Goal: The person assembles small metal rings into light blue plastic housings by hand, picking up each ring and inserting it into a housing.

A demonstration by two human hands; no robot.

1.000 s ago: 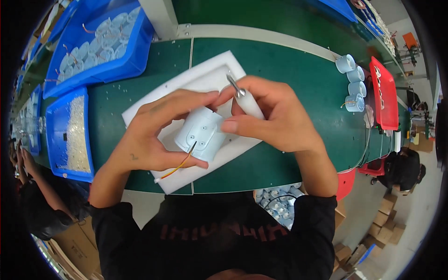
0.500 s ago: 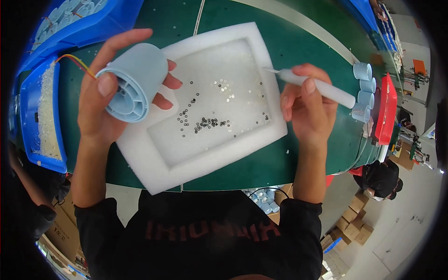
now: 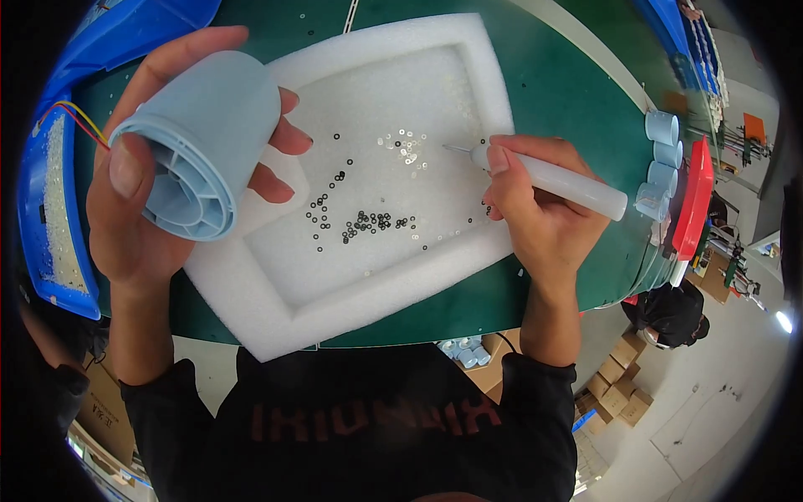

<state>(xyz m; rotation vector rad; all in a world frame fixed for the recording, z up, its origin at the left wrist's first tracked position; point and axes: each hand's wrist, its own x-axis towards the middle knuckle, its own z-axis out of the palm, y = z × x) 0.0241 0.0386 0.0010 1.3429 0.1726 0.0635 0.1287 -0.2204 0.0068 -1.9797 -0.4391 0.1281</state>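
My left hand (image 3: 138,192) is wrapped round a light blue plastic cup-shaped housing (image 3: 213,117), tilted so its ribbed end faces down toward me. Red and yellow wires (image 3: 81,120) trail from it to the left. Between the thumb and fingers of my right hand (image 3: 539,197) is a white pen-like tool (image 3: 577,186), its thin metal tip pointing left over the white foam tray (image 3: 276,322). Small black rings (image 3: 374,222) lie scattered in the tray's recess. Near the tool's tip sits a cluster of pale, clear rings (image 3: 408,153).
At the left a blue bin (image 3: 60,226) holds small whitish pieces, with a larger blue bin (image 3: 134,33) behind it. Several light blue cups (image 3: 661,176) line the right side beside a red tray (image 3: 693,201). A person in black (image 3: 669,314) is at the far right.
My right hand and the tool have moved left, so the tip is now over the tray's recess. The left hand with the housing has come slightly left and looks larger.
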